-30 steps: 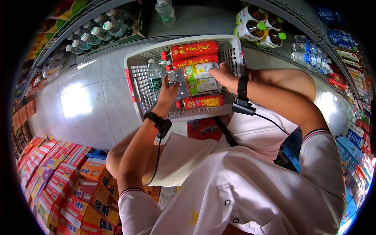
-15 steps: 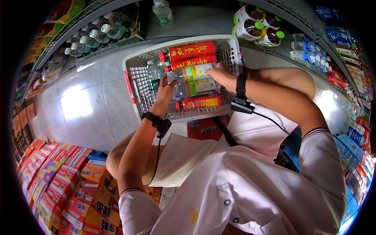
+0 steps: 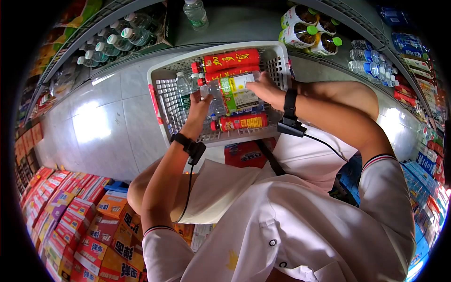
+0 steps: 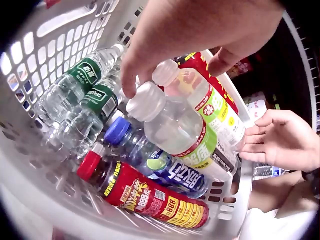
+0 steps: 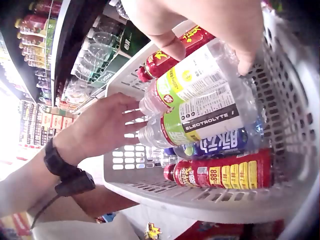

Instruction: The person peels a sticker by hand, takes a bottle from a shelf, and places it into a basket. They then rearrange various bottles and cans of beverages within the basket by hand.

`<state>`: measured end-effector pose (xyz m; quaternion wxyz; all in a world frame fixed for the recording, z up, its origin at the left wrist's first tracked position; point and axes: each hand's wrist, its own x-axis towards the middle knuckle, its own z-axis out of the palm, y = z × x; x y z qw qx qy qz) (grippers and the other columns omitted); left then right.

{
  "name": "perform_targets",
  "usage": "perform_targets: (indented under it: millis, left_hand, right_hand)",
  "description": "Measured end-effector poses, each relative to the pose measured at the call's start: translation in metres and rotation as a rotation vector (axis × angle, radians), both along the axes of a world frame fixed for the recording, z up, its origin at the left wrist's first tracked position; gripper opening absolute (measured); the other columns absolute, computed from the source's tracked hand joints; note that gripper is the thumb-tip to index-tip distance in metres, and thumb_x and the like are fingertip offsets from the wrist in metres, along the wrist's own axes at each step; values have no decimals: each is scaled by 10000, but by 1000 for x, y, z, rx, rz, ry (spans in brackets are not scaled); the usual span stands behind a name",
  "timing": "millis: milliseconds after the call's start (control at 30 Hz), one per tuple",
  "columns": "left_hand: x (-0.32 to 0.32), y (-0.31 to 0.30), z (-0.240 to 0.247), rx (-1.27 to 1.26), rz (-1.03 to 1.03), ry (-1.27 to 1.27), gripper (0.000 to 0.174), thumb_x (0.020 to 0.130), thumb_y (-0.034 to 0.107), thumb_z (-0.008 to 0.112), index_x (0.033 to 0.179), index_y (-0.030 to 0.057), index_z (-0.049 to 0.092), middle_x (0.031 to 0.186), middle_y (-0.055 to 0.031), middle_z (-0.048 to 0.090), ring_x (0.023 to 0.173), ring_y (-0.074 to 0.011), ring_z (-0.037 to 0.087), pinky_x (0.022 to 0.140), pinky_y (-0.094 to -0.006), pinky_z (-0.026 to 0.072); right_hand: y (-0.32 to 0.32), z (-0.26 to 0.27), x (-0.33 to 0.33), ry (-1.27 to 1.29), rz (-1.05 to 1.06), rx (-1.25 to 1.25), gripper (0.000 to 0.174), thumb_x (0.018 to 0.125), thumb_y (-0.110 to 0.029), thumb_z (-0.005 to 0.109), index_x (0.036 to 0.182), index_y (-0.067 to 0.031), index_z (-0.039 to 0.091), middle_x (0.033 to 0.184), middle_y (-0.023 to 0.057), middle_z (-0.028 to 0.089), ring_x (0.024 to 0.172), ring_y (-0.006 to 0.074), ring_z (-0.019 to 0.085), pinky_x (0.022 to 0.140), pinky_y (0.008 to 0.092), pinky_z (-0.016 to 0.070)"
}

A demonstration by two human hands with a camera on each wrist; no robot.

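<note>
Two clear electrolyte drink bottles, the far one (image 5: 192,75) and the near one (image 5: 205,117), lie side by side above other drinks in a grey-white plastic basket (image 3: 155,77). My left hand (image 3: 197,115) spans their cap ends, fingertips at the white caps. At their bases is my right hand (image 3: 270,91), with its thumb and fingers around the end of the far bottle. Below the near bottle lie a blue-labelled bottle (image 4: 150,155) and a red-labelled bottle (image 4: 150,197). Water bottles (image 4: 87,72) with green labels fill the basket's left end; red drink bottles (image 3: 232,60) line its far side.
Shelving beyond the basket bears packed water bottles (image 3: 120,40), a lone water bottle (image 3: 195,16) and a pack of green-capped bottles (image 3: 300,35). Stacked cartons (image 3: 94,230) stand at the lower left. The person's legs flank the basket's near side.
The two electrolyte bottles have tilted and shifted slightly, and more of the blue-labelled bottle shows beneath the near one. Both hands stay at the bottles' ends.
</note>
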<state>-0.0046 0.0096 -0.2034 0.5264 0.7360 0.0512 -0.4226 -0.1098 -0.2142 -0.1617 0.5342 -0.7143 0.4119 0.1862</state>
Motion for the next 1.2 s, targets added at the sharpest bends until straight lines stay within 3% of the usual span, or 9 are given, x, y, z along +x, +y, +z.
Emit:
perform_targets:
  millis: [267, 367, 533, 667, 733, 833, 933, 1133, 1200]
  left_hand:
    - [3, 3, -9, 16, -35, 43, 649, 817, 281, 664, 1309, -10, 355, 1239, -138, 493, 1128, -227, 482, 952, -322, 366]
    - [3, 5, -16, 31, -52, 37, 663, 821, 294, 658, 1320, -10, 345, 1263, -141, 473, 1139, -226, 476, 955, -323, 364]
    - [-1, 0, -8, 32, 7, -6, 493, 855, 264, 624, 1252, 40, 438, 1119, -51, 544, 983, -160, 495, 880, -308, 382]
    - [-3, -2, -6, 76, -5, -25, 518, 861, 283, 620, 1263, 22, 423, 1163, -75, 522, 1016, -170, 486, 902, -308, 380]
    - [-4, -1, -14, 154, -14, -81, 500, 865, 304, 617, 1234, 10, 451, 1163, -84, 508, 1009, -163, 479, 878, -305, 398]
    - [1, 15, -26, 306, -162, 78, 469, 870, 339, 612, 1164, -14, 516, 1022, -70, 535, 887, -143, 495, 778, -293, 426]
    - [-3, 18, 23, 40, -303, 168, 473, 826, 376, 628, 1036, -35, 528, 888, -89, 573, 818, -158, 511, 742, -309, 418]
    - [-22, 4, 3, 201, -144, 66, 323, 834, 288, 611, 721, -4, 533, 656, -16, 490, 624, -118, 440, 526, -333, 360]
    - [-17, 8, 0, 217, -251, 128, 338, 860, 318, 597, 909, -15, 566, 739, -12, 512, 668, -113, 455, 589, -303, 388]
  right_hand:
    - [-3, 18, 0, -3, 69, 47, 678, 788, -306, 578, 1264, 114, 340, 1244, 265, 470, 1202, 311, 454, 982, 351, 363]
    - [3, 14, -1, -68, 11, -103, 540, 715, -253, 623, 1070, 142, 523, 1077, 280, 589, 1014, 365, 593, 872, 373, 471]
    - [6, 17, -2, -87, -17, -62, 526, 731, -253, 612, 1086, 127, 528, 1072, 263, 595, 1052, 324, 578, 913, 345, 444]
    - [8, 4, -5, -94, -75, -65, 489, 751, -246, 596, 1106, 86, 541, 1065, 230, 604, 1073, 277, 563, 926, 331, 425]
    - [6, 8, -10, -141, -83, 188, 460, 758, -232, 587, 1105, 68, 550, 1073, 207, 608, 1061, 263, 565, 903, 339, 432]
    - [6, -14, -23, -52, -65, 321, 390, 766, -211, 581, 1063, 42, 575, 1033, 162, 617, 995, 232, 568, 844, 340, 440]
    - [10, -17, -28, -23, -55, 337, 319, 764, -202, 590, 981, 32, 599, 951, 127, 618, 888, 205, 561, 771, 332, 437]
    - [11, 2, -30, 94, -13, 307, 271, 757, -209, 598, 877, 34, 610, 871, 123, 607, 803, 198, 547, 714, 328, 430]
    - [13, 5, -31, 130, 19, 264, 291, 764, -223, 588, 881, 43, 613, 888, 134, 615, 834, 209, 562, 732, 334, 435]
